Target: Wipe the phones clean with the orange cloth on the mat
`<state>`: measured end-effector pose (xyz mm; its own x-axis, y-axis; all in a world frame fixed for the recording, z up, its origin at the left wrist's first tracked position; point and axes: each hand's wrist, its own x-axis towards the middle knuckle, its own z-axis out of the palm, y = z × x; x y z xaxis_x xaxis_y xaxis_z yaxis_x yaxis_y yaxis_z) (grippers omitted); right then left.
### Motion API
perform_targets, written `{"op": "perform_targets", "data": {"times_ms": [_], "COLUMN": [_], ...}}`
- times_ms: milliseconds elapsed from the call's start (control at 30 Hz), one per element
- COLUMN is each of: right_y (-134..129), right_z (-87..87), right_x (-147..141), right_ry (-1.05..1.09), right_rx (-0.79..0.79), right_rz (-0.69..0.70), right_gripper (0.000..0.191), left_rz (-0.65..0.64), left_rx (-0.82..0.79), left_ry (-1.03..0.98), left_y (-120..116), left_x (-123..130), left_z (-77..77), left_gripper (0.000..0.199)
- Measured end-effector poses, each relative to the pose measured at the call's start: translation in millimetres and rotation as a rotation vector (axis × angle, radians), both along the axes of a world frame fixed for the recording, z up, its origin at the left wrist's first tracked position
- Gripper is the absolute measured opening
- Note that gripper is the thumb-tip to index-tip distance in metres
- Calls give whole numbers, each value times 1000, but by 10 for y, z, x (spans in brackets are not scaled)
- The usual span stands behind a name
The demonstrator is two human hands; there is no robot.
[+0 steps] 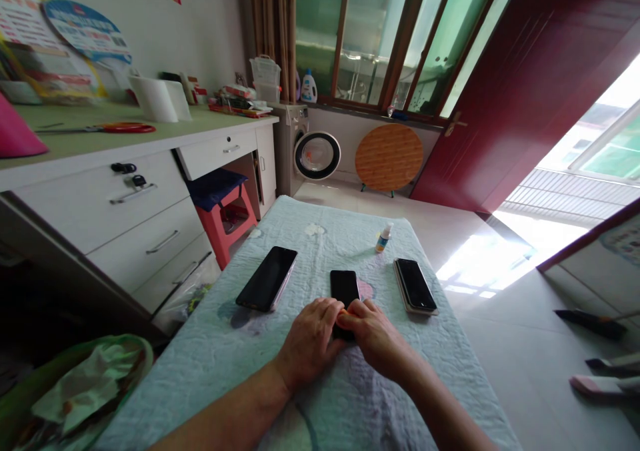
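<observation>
A black smartphone (345, 285) lies flat on the cloth-covered table in front of me, its lower half mostly hidden under my hands. My left hand (314, 331) is curled over the phone's left edge, thumb by its bottom end. Pressed against it, my right hand (373, 334) has its fingers bunched over the screen. A bit of something small and orange (343, 313) shows between the fingers; its kind is hidden. Left of my hands rests a larger dark tablet or phone (269, 279). Another smartphone (416, 284) in a light case lies to the right, and a small spray bottle (384, 238) stands behind.
A pale blue quilted cloth (320, 221) covers the table. Along the left runs a white desk (145, 201) with scissors (127, 128) and a paper roll (155, 99) on top. A red stool (231, 221) and a green waste bin (145, 357) stand beside the table.
</observation>
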<state>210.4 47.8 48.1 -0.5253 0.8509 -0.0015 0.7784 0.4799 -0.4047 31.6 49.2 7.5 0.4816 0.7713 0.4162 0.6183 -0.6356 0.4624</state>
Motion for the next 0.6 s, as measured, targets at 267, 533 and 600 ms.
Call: {"op": "perform_targets", "data": {"times_ms": [267, 533, 600], "right_y": [122, 623, 730], "right_z": [-129, -290, -323], "right_x": [87, 132, 114], "right_ry": [114, 43, 15], "right_rx": [25, 155, 170], "right_rz": [-65, -202, -231], "right_gripper": [29, 33, 34], "left_rz": [-49, -65, -83], "left_rx": [-42, -82, -76], "left_ry": [-2, 13, 27], "left_y": [60, 81, 90], "left_x": [-72, -74, -78], "left_z": [-82, -27, -8], "left_gripper": [59, 45, 35]}}
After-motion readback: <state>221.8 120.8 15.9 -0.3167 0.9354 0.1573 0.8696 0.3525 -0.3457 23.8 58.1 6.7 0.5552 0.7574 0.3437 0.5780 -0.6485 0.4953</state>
